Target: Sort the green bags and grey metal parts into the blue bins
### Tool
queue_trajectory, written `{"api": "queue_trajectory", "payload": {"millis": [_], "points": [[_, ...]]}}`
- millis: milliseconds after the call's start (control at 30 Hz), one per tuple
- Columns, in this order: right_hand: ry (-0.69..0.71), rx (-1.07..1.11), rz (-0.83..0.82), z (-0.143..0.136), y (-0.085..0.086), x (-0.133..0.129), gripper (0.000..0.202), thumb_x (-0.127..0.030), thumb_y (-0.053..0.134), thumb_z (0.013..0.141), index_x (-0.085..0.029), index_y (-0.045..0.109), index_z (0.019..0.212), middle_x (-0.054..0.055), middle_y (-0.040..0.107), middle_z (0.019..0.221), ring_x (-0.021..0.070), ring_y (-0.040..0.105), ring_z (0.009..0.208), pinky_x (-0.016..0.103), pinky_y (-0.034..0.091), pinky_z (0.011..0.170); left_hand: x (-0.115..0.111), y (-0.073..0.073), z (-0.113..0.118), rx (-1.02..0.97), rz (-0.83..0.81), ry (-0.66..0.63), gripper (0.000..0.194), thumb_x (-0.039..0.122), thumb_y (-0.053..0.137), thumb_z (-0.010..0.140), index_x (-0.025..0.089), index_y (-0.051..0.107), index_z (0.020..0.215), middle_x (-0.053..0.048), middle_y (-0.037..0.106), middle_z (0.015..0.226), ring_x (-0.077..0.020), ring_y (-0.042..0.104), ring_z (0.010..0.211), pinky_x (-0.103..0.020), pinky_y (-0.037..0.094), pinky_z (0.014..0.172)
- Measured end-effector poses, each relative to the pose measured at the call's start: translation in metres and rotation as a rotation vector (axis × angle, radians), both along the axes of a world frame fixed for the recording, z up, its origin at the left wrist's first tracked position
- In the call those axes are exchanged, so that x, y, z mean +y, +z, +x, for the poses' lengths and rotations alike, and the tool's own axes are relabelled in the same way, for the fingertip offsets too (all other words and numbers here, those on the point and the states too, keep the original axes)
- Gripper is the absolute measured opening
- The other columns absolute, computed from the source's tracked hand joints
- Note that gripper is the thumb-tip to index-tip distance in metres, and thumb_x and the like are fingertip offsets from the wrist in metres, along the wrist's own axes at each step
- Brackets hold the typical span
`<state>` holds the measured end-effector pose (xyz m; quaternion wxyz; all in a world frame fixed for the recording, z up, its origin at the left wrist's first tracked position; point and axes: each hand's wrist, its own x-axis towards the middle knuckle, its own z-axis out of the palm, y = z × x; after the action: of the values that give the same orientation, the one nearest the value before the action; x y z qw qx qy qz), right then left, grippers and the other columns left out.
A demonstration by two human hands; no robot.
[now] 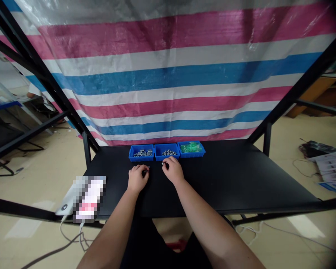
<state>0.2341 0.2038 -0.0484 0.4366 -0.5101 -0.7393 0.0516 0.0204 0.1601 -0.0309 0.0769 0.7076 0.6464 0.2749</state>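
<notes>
My left hand [137, 178] is over the black tabletop with its thumb and fingers curled into a pinch; a small dark piece seems to be at the fingertips, too small to name. Across a short gap, my right hand [173, 170] pinches a small metal piece [162, 163] between thumb and fingers, close to the front of the middle bin. Beyond the hands, three blue bins stand side by side. The left bin [141, 158] holds metal cylinder-like parts, the middle bin [168, 158] smaller metal parts, and the right bin [193, 154] green pieces in clear wrapping.
The black table [235, 179] sits inside a black metal frame. A striped plastic sheet [168, 82] hangs behind it. At the left edge lie a blurred-out phone-like device [91, 198] and a white box [68, 198] with cables. A person's arm shows far left.
</notes>
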Motion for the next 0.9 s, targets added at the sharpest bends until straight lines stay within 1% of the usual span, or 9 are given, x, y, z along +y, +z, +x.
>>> {"api": "queue_trajectory", "payload": {"millis": [100,233,300,400,533,633,700,800,900], "points": [[0.008,-0.068,-0.007,-0.002,-0.002,0.002,0.023,-0.016,0.061,0.086,-0.025,0.072,0.105,0.007,0.067,0.102,0.0244,0.063,0.099,0.036,0.054,0.090,0.002,0.003,0.004,0.003,0.038,-0.011,0.012,0.027,0.061,0.091,0.028,0.071,0.096,-0.003,0.073,0.105,-0.0240,0.064,0.102,-0.038,0.043,0.089],[0.002,-0.146,-0.032,-0.004,-0.005,0.004,0.022,-0.014,0.062,0.087,-0.024,0.073,0.103,0.007,0.068,0.097,0.0242,0.062,0.095,0.036,0.054,0.087,0.008,0.013,0.003,-0.037,0.171,-0.056,0.017,0.031,0.055,0.097,0.026,0.072,0.098,-0.005,0.073,0.108,-0.0227,0.064,0.106,-0.037,0.043,0.095],[0.014,-0.152,-0.047,-0.003,-0.005,0.004,0.019,-0.013,0.061,0.087,-0.024,0.072,0.098,0.006,0.068,0.094,0.0229,0.062,0.092,0.035,0.053,0.085,0.015,0.018,0.002,-0.051,0.242,-0.031,0.020,0.034,0.053,0.099,0.026,0.072,0.100,-0.006,0.073,0.110,-0.0230,0.063,0.109,-0.037,0.043,0.098],[0.033,-0.138,-0.065,-0.003,-0.005,0.003,0.014,-0.012,0.062,0.087,-0.023,0.070,0.091,0.004,0.067,0.090,0.0220,0.062,0.090,0.033,0.052,0.083,0.028,0.022,0.004,-0.035,0.287,0.066,0.023,0.036,0.052,0.100,0.025,0.073,0.102,-0.008,0.073,0.112,-0.0248,0.061,0.114,-0.040,0.041,0.101],[0.037,-0.114,-0.070,-0.002,-0.004,0.002,0.013,-0.012,0.063,0.087,-0.023,0.068,0.090,0.003,0.067,0.089,0.0215,0.062,0.090,0.032,0.051,0.082,0.038,0.016,0.012,0.022,0.260,0.162,0.025,0.034,0.052,0.099,0.028,0.074,0.109,-0.009,0.072,0.114,-0.0284,0.058,0.116,-0.045,0.038,0.101],[0.052,-0.097,-0.066,-0.001,-0.003,0.001,0.011,-0.015,0.062,0.090,-0.024,0.068,0.089,0.003,0.067,0.087,0.0212,0.063,0.088,0.032,0.052,0.080,0.038,0.010,0.016,0.035,0.248,0.167,0.029,0.029,0.053,0.097,0.031,0.072,0.118,-0.007,0.070,0.122,-0.0285,0.056,0.120,-0.046,0.037,0.102],[0.065,-0.057,-0.037,-0.001,-0.001,0.001,0.012,-0.017,0.059,0.093,-0.024,0.068,0.091,0.004,0.067,0.086,0.0211,0.063,0.087,0.033,0.053,0.081,0.036,0.007,0.016,0.045,0.231,0.158,0.033,0.025,0.055,0.094,0.032,0.072,0.121,-0.006,0.068,0.127,-0.0287,0.054,0.123,-0.045,0.038,0.102],[0.045,0.089,0.061,0.002,0.000,0.003,0.017,-0.021,0.053,0.097,-0.023,0.069,0.099,0.006,0.069,0.094,0.0210,0.064,0.089,0.035,0.055,0.085,0.033,0.006,0.014,0.047,0.215,0.128,0.038,0.021,0.056,0.090,0.031,0.069,0.124,-0.005,0.067,0.132,-0.0291,0.054,0.126,-0.045,0.040,0.102],[-0.016,0.253,0.111,0.005,-0.001,0.007,0.021,-0.026,0.052,0.099,-0.022,0.070,0.108,0.008,0.069,0.101,0.0196,0.065,0.086,0.035,0.058,0.083,0.029,0.006,0.013,-0.003,0.217,0.111,0.039,0.019,0.056,0.087,0.028,0.067,0.123,-0.005,0.065,0.133,-0.0279,0.055,0.126,-0.044,0.042,0.103]]}}
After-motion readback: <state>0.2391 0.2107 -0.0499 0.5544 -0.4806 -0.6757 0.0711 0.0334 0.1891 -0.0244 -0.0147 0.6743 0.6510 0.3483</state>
